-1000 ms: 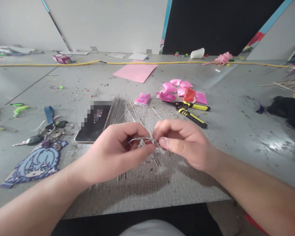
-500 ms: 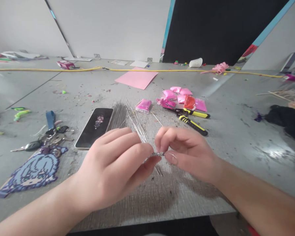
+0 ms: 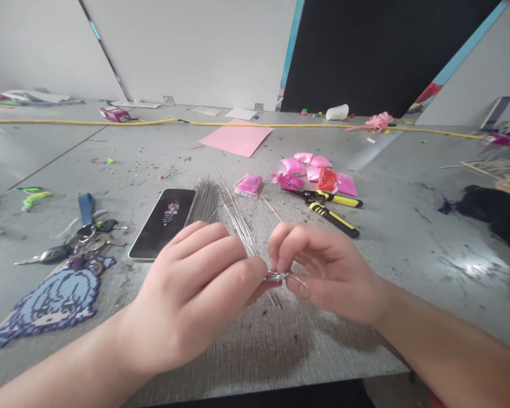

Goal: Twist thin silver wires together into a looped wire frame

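Plainly, left hand (image 3: 195, 292) grips wire (image 3: 276, 277); phone text (image 3: 169, 214) blurred.

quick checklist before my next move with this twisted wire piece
- Left hand holding the twisted wire piece: ok
- Right hand firmly gripping it: cannot tell, contact partly hidden
- No wire sticking out: not ok, a thin strand curves out at the right thumb
- Pliers in sight: ok, on the table by the pink packets, handles spread
- Phone clear of the left hand: cannot tell, the hand covers its near corner in this view
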